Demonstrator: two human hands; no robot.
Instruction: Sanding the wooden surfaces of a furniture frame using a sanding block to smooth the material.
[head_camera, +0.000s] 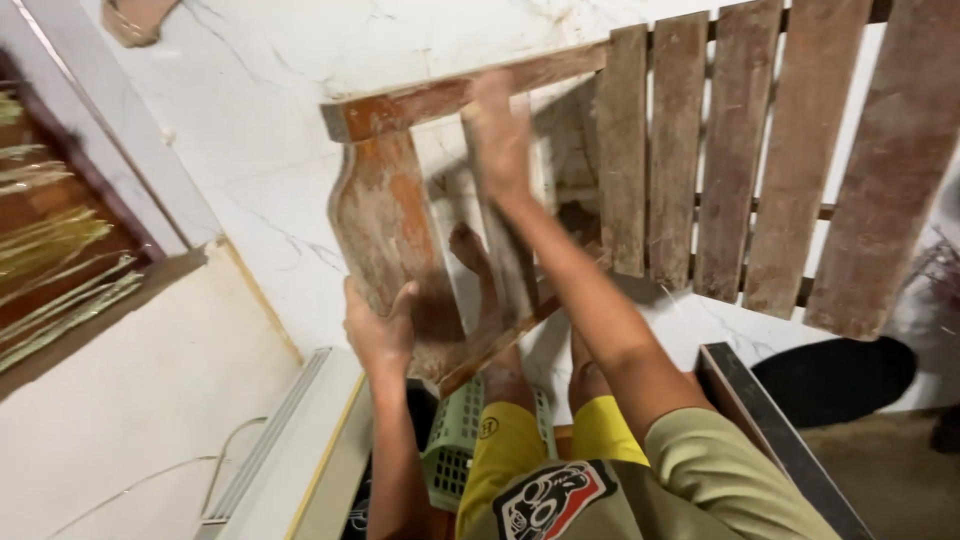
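Wooden chair (640, 160), tipped over on the white marble floor (250, 120), slatted seat to the right, frame toward the knees. Left hand (380, 335) wrapped around the lower edge of the broad worn side board (385, 225), thumb up, fingers closed on it. Right hand (500, 140) stretched out, fingers curled over the top rail (440, 100). Probably heavy and stiff, rough and dry rather than slippery; best held by rail and board, not the thin slats. Green basket (455, 440) beside the legs.
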